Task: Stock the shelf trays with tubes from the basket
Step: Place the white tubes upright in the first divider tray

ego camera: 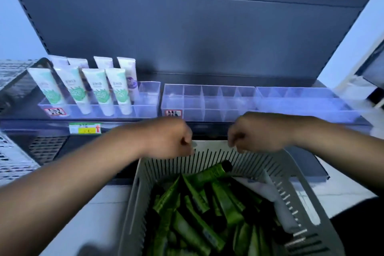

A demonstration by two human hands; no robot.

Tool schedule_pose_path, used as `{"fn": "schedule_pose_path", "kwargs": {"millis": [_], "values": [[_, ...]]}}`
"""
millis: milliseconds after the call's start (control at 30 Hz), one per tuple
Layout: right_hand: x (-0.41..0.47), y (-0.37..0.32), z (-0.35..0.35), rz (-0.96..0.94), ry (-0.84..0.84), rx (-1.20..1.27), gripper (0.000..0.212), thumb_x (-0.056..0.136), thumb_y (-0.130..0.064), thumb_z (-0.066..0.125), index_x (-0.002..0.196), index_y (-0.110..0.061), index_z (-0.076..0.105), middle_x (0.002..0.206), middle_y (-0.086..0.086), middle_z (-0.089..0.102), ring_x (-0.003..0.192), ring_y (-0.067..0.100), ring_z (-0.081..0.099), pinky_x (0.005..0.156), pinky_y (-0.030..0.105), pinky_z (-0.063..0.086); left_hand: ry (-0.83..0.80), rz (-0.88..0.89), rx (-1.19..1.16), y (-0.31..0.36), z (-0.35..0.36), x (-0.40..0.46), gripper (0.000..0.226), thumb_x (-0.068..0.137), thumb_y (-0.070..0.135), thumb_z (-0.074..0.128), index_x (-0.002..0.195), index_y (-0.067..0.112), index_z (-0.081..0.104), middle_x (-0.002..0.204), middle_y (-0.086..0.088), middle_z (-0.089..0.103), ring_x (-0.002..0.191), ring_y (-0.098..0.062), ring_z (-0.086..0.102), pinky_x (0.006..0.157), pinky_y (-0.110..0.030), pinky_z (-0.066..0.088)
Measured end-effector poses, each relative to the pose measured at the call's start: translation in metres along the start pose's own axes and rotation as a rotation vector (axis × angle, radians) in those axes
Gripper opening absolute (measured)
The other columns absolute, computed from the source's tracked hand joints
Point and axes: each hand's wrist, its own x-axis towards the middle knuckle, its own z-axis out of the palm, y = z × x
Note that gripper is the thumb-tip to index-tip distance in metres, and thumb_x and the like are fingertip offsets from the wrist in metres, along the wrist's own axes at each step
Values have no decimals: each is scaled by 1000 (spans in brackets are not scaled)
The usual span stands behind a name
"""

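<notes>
A grey slotted basket (291, 183) sits below the shelf edge, filled with several green tubes with black caps (199, 224); one green tube (214, 171) leans on its far wall. My left hand (172, 137) and my right hand (255, 133) are at the basket's far rim, fingers curled down over it. Three clear divided trays stand on the shelf. The left tray (145, 108) holds several upright white-and-green tubes (99, 91) with white-and-purple tubes (129, 77) behind them. Both the middle tray (207, 102) and the right tray (311, 106) hold nothing.
A dark back panel (187, 37) rises behind the trays. A yellow and green price label (85, 128) is fixed on the shelf's front edge. Perforated metal shelving (12, 158) stands at the left. A white wrapper (261, 189) lies in the basket's right side.
</notes>
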Motion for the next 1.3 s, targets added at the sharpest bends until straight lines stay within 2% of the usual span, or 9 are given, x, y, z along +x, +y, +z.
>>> {"fn": "schedule_pose_path", "kwargs": {"millis": [233,400,467,600,667,800,1000,1133,1300], "values": [[-13,21,54,86,-277,-127,24,89,-24,61,66,-18,63,50,0,62,49,18,62,57,35,58,-281,74,180,59,59,16,33,93,44,60,85,13,68,74,-1,64,71,-23,61,62,-30,44],[-10,17,86,83,-205,-312,40,85,-57,71,90,-18,71,88,2,70,75,24,59,63,31,47,-450,76,42,101,92,30,42,101,41,49,84,8,68,77,-7,63,69,-23,57,67,-33,50],[-12,16,95,92,-165,-317,33,84,-54,73,92,-22,67,84,-1,63,79,24,60,62,30,45,-501,68,-131,124,102,35,46,106,36,44,75,5,58,68,-6,54,59,-16,47,60,-20,44],[-14,16,103,184,-203,-315,8,89,-25,68,87,-18,64,85,-2,61,82,24,63,56,29,44,-435,-6,-430,163,114,46,40,105,31,48,71,13,54,66,0,51,53,-7,41,42,-8,33],[-15,17,95,199,-235,-286,19,87,-21,68,73,-16,57,75,-1,57,74,23,60,57,28,45,-383,-78,-587,180,123,50,41,102,33,55,64,18,52,59,5,49,51,-6,44,41,-7,33],[-23,16,71,192,-264,-274,21,87,-39,71,81,-19,68,82,0,68,79,21,66,78,34,59,-291,-294,-793,200,139,60,46,94,47,65,60,21,48,52,7,48,43,-6,46,44,-18,37],[-43,33,31,203,-292,-211,21,87,-29,71,70,-19,67,61,0,56,44,13,49,36,14,32,-264,-506,-1034,207,142,66,39,90,46,72,79,9,68,62,-6,64,43,-14,55,44,-22,47],[-58,48,11,271,-286,30,25,80,-29,70,60,-16,63,52,3,52,46,21,47,50,20,35,-237,-566,-1036,207,141,62,36,85,41,79,79,6,71,56,-3,61,36,-12,49,41,-20,41],[-64,64,1,257,-258,195,37,78,-50,77,65,-17,69,52,1,52,45,19,44,54,25,35,-448,-560,-1089,183,116,36,42,80,38,82,95,0,79,67,-7,69,54,-18,59,56,-26,49]]}}
